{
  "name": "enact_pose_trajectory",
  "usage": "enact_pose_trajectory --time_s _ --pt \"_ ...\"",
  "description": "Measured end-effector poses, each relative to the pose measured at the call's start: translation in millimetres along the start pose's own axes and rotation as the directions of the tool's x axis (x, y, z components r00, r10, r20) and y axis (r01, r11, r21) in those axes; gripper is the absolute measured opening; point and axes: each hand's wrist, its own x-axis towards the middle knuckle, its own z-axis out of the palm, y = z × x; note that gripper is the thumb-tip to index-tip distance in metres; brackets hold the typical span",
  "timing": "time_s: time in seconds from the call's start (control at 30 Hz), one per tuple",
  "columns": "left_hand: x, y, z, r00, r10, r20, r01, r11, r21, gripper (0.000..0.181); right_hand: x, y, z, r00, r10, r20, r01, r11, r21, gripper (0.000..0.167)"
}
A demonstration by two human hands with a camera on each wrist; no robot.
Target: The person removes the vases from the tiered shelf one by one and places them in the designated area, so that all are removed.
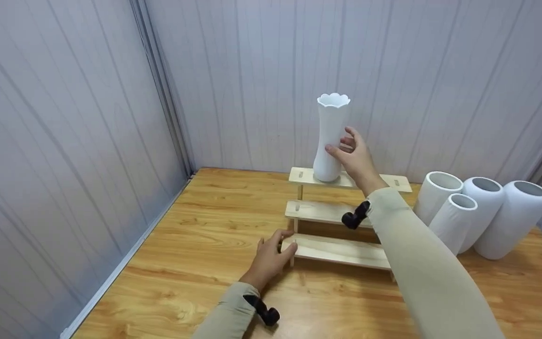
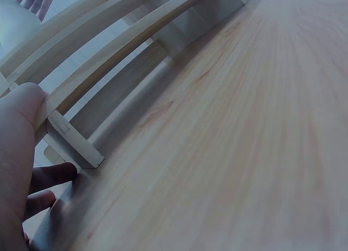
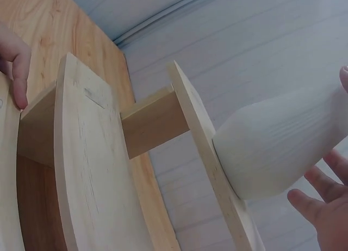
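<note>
A white vase [image 1: 330,136] with a scalloped rim stands upright on the top tier of a three-tier wooden display stand [image 1: 341,252]. My right hand [image 1: 356,160] is at the vase's right side, thumb in front of it and fingers extended beside it. In the right wrist view, those fingers [image 3: 326,194] lie close to the vase's lower body [image 3: 272,147]; contact is hard to tell. Low on the stand's left end, my left hand [image 1: 271,256] holds the bottom tier. The left wrist view shows its thumb [image 2: 27,98] against the shelf end and fingers near the leg.
Right of the stand, several white vases stand grouped on the wooden table [image 1: 195,245], including a short one [image 1: 454,223] in front and a rounded one [image 1: 513,219] at far right. A panelled wall [image 1: 261,84] rises behind; another wall [image 1: 54,155] borders the left side.
</note>
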Motion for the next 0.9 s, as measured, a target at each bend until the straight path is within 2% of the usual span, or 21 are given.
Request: enact_pose_trajectory --time_s 0.17,0.4,0.9 --pt "0.7 0.8 1.9 1.0 0.004 -0.005 -0.004 1.0 0.009 0.04 1.8 3 1 0.999 0.03 0.035 -0.028 0.998 -0.053 0.086" --pt "0.0 1.3 5.0 1.0 0.007 -0.007 -0.007 1.0 0.008 0.039 -2.3 4 -4 0.999 -0.01 0.042 0.015 0.991 -0.129 0.082" --pt "0.8 0.8 1.4 1.0 0.009 0.008 -0.009 1.0 0.004 0.042 -39.5 -4 -23 0.994 -0.094 0.053 0.101 0.982 -0.157 0.079"
